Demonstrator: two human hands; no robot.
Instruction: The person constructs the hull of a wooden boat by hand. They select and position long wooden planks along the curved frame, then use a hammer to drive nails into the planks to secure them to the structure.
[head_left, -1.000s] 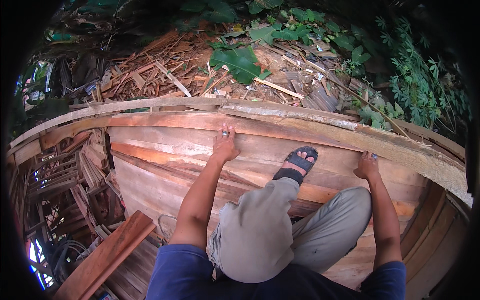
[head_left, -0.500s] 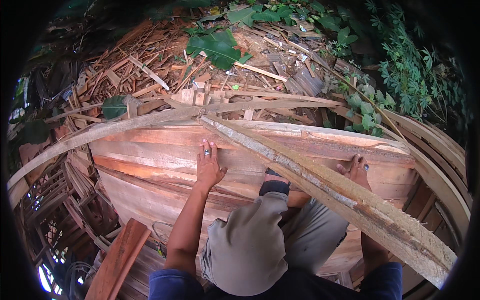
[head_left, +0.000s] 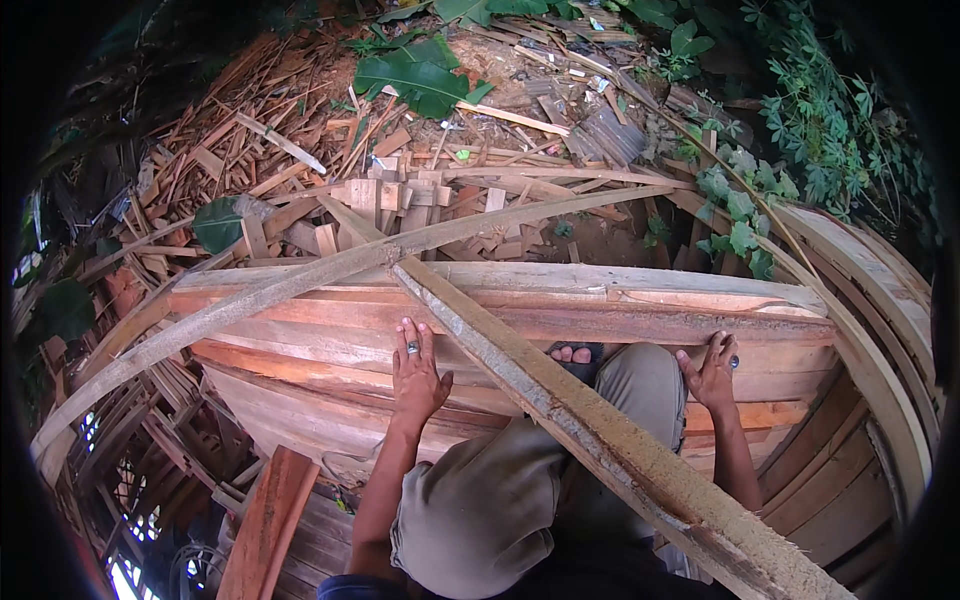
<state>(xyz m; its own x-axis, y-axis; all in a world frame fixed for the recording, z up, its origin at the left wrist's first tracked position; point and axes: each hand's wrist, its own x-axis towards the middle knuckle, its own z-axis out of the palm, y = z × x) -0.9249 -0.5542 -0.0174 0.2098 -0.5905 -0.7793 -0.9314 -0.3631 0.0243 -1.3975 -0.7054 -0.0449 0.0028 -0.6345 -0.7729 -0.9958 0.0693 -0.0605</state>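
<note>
A: What's the biggest thing here?

B: The curved wall of planks (head_left: 300, 345), directly in front of the person. Its rows lie closely one above another, so that stretch looks largely made up, I'd judge.

A: And what's unfinished?

B: The wooden framework (head_left: 190, 425) to the left is loose and gappy by comparison. Whether the wall's planks are fastened, I can't tell.

A: Next down?

B: Two long timbers. A curved beam (head_left: 470, 228) sweeps across the upper left, and a rough diagonal beam (head_left: 600, 430) runs down to the lower right, passing in front of the legs. Neither is in the person's hands.

A: Then?

B: The dark-edged plank (head_left: 620, 323) high on the wall, right where the hands reach. A shorter reddish plank (head_left: 268, 525) lies apart at the lower left — untouched.

A: The hands?

B: The left hand (head_left: 418, 382) is laid on the wall with its fingers extended, tips on an upper row. The right hand (head_left: 712, 380) has its fingers loosely spread, tips at the lower edge of that dark-edged plank — neither is clasped around anything. How hard they press doesn't show.

A: Smallest?

B: A ring (head_left: 413, 347) on the left hand.
</note>
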